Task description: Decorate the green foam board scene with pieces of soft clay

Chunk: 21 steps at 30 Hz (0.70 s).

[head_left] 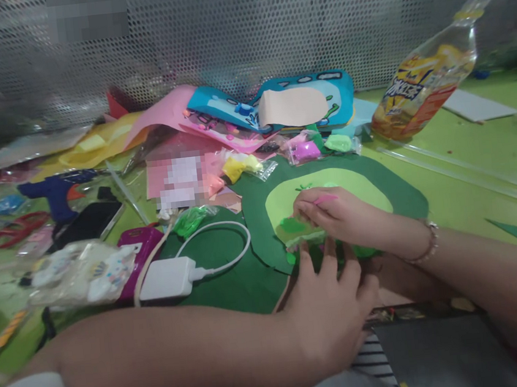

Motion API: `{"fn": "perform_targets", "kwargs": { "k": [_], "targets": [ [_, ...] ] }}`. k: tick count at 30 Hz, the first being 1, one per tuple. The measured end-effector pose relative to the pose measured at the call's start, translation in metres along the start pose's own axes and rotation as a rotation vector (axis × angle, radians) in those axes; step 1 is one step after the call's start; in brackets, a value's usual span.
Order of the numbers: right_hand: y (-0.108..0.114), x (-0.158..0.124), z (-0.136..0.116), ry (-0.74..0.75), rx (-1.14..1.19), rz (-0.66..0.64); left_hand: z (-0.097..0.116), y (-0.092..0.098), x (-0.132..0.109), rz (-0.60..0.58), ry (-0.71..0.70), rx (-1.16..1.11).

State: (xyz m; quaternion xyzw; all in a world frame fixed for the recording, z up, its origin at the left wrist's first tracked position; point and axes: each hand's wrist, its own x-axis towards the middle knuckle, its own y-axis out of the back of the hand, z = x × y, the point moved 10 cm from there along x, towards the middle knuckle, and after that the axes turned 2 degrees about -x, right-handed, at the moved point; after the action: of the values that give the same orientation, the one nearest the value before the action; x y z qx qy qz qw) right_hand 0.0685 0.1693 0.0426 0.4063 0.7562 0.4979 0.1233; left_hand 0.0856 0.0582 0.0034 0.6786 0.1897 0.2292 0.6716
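My left hand (pixel 332 299) lies flat with its fingers spread on the near edge of a dark green foam sheet (pixel 406 193) that carries a light green oval (pixel 282 200). My right hand (pixel 334 213) is closed in a pinch over a lump of bright green clay (pixel 297 229) on that oval, with a thin pink tool (pixel 324 199) held along its fingers. A beaded bracelet (pixel 427 243) circles the right wrist.
A white charger with cable (pixel 166 278), a dark phone (pixel 88 222), red scissors (pixel 17 228) and a blue glue gun (pixel 57 191) lie left. Bags of coloured clay (pixel 304 148), foam sheets (pixel 304 99) and a tilted drink bottle (pixel 427 83) sit behind, before a perforated metal wall (pixel 241 29).
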Motion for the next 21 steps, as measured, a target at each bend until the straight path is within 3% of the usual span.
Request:
{"fn": "perform_targets", "kwargs": {
  "k": [21],
  "targets": [
    [-0.0028, 0.0018, -0.0020, 0.030, 0.002, 0.026, 0.0002, -0.0004, 0.0001, 0.002, -0.002, 0.001]
  ]
}}
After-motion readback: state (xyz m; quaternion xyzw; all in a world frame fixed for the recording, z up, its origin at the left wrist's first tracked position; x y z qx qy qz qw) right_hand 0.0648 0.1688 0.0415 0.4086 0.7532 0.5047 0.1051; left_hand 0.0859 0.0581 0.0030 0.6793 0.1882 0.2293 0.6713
